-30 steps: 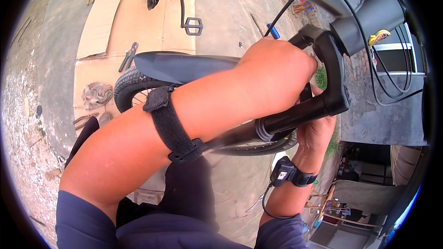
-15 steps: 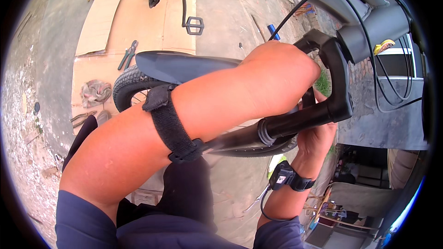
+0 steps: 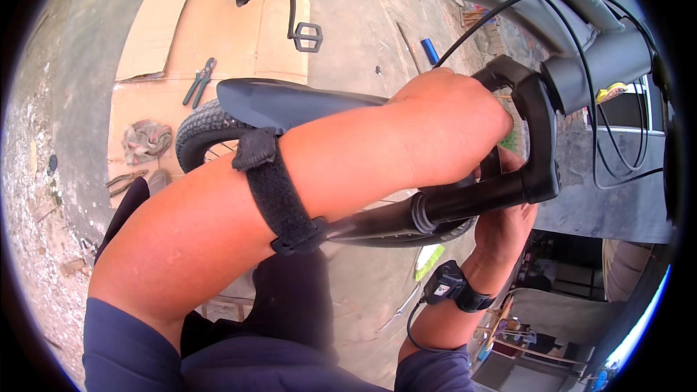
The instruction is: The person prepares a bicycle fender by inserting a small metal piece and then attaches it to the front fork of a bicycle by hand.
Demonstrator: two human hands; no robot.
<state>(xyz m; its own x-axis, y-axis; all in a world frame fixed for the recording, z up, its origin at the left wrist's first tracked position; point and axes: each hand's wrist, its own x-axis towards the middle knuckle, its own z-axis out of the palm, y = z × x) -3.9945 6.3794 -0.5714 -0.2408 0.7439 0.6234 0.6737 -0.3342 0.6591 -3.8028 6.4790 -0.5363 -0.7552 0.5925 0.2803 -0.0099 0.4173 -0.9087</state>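
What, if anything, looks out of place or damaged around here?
Nothing looks plainly broken, though the left hand hides part of the fork. Slightly untidy: the rag lies crumpled on the cardboard, and the blue cylinder lies away from it.

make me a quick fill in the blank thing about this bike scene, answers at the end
The crumpled rag lies on a flat sheet of ____.
The strap around the left forearm is coloured ____.
The small cylinder lying beyond the left hand is coloured ____.
The right hand is partly hidden by the black suspension ____.

Missing words: cardboard; black; blue; fork
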